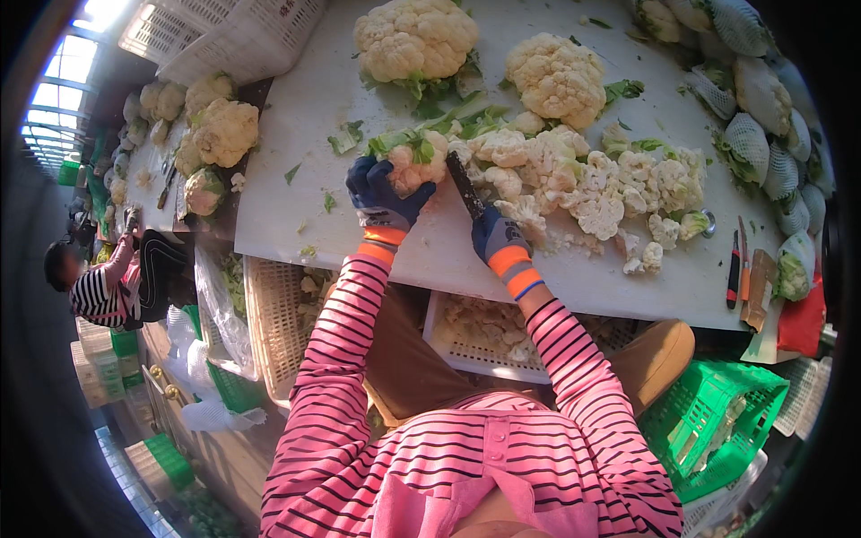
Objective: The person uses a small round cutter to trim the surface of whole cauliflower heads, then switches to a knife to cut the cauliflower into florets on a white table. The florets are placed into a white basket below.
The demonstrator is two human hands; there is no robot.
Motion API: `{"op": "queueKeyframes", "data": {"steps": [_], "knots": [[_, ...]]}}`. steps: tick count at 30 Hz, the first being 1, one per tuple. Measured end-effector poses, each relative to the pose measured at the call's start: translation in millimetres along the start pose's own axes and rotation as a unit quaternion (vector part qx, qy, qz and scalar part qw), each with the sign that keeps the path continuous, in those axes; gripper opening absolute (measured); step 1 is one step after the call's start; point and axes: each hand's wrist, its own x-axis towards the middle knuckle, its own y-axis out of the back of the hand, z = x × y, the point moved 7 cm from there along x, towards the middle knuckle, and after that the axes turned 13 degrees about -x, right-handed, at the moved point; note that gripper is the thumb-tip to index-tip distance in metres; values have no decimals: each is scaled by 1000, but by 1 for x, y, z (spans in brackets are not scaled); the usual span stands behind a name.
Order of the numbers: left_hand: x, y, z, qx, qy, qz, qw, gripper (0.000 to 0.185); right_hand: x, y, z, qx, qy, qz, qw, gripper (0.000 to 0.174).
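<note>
My left hand (389, 195), in a blue and grey glove, grips a small cauliflower head (416, 163) with green leaves on its upper side. A dark-bladed knife (464, 183) is held in my gloved right hand (496, 232), its blade pointing up and left, close beside that head. Cut cauliflower florets (595, 191) lie in a heap to the right of the knife. Two large whole heads, one at the top centre (416, 40) and one farther right (557, 79), rest on the white tabletop (323, 222). Leaf scraps are scattered around them.
Net-wrapped cauliflowers (748, 144) are piled at the right edge, near a red-and-black cutter (733, 272) and an orange-handled knife (744, 269). Below the table sit a white crate of florets (437, 326), a beige basket (272, 323) and a green crate (706, 397). Another person (101, 289) sits far left.
</note>
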Motion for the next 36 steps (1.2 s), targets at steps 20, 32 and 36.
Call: {"op": "queueKeyframes", "data": {"steps": [20,32,36], "knots": [[-89,-16,12,-165,287,105,938,53,-64,97,-35,-29,74,18,997,22],[-84,-19,20,-118,312,110,936,51,-67,67,-35,-32,15,1,999,23],[-83,-21,18,-126,318,95,935,53,-61,57,-34,-62,-38,-86,994,27]]}}
